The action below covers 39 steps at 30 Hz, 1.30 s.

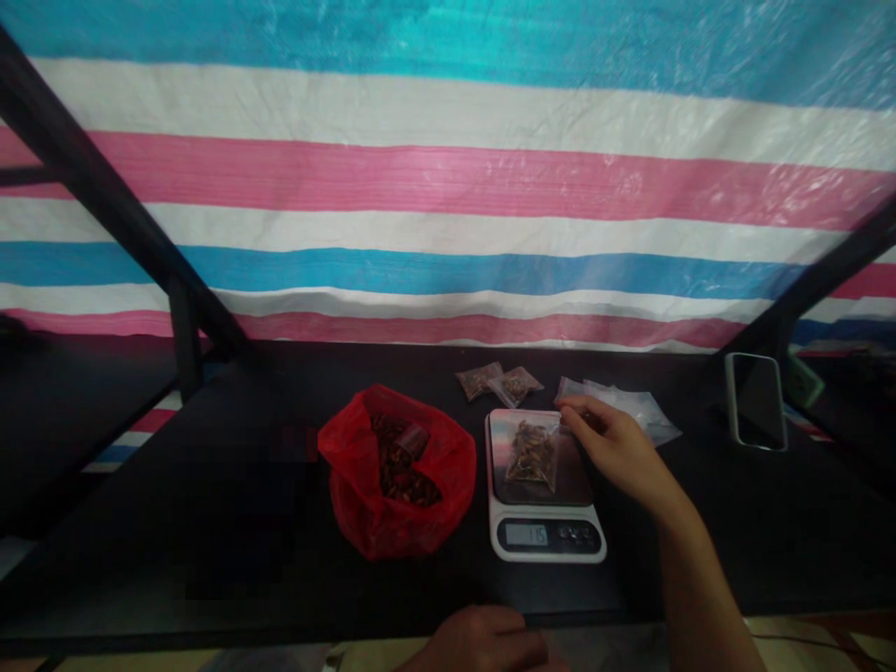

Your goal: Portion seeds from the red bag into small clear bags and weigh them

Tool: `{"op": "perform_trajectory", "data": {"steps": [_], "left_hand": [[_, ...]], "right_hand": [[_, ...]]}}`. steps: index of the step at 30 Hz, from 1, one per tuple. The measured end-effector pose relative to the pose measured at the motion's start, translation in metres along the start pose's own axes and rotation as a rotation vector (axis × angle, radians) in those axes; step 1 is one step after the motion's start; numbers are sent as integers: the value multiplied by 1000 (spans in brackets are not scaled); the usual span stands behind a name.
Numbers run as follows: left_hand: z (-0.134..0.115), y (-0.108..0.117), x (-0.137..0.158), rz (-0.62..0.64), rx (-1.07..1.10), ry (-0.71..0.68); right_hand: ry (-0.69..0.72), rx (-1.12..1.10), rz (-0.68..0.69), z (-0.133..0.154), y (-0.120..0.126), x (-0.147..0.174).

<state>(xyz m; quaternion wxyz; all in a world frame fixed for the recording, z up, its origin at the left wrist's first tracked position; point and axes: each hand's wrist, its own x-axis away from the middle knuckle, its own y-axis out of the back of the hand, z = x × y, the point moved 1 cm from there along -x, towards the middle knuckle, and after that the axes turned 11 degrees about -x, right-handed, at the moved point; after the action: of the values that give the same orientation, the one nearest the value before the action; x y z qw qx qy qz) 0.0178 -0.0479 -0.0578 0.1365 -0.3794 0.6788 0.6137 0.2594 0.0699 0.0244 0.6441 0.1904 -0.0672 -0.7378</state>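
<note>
A clear plastic bag of brown, dried-looking pieces (533, 455) lies on the steel plate of a white digital scale (496, 509), whose display seems to read 115. With fingertips pinched at the bag's upper right corner, my right hand (616, 448) reaches over the scale's right side. My left hand (483, 640) rests low at the table's front edge, its fingers curled inward; whatever is inside them is hidden. Left of the scale, a red plastic bag (350, 509) stands open with many brown pieces inside, and a small clear cup (413, 441) sits among them.
Two small filled bags (479, 380) lie behind the scale. Flat clear bags (640, 411) are spread behind my right hand. A phone (757, 401) stands upright at the right of the black table (231, 485). Striped sheeting (448, 177) hangs behind, between dark slanting bars.
</note>
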Motion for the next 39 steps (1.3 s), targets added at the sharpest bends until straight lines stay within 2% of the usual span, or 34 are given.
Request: {"op": "perform_trajectory", "data": {"steps": [4,7,9,11,14,16,20,24,28,31,35,39], "left_hand": [[0,14,-19,-31,-30,-3],[0,31,-32,-129,-8,99],[3,41,-37,-304,45,278],[10,48,-38,-421,64,513],[23,53,-39,-448,127,832],[32,54,-40,-421,234,955],[39,57,-41,-400,387,1003],[31,61,-33,-386,433,1037],[23,65,-21,-487,508,1205],[24,64,-16,-572,790,1329],[27,64,-15,-711,1242,1392],[26,69,-18,-789,1451,1407]], "right_hand": [[-23,-37,79,1,-4,0],[-17,-87,88,8,-5,0],[14,-144,89,17,-4,1],[50,-199,114,30,-4,4],[87,-205,170,53,-9,12],[108,-192,195,68,-18,18],[130,-224,230,90,-46,28],[113,-214,175,103,-78,35],[79,-219,129,108,-109,42],[36,-201,109,107,-128,45],[-5,-167,200,103,-143,48],[21,-82,296,104,-148,50]]}}
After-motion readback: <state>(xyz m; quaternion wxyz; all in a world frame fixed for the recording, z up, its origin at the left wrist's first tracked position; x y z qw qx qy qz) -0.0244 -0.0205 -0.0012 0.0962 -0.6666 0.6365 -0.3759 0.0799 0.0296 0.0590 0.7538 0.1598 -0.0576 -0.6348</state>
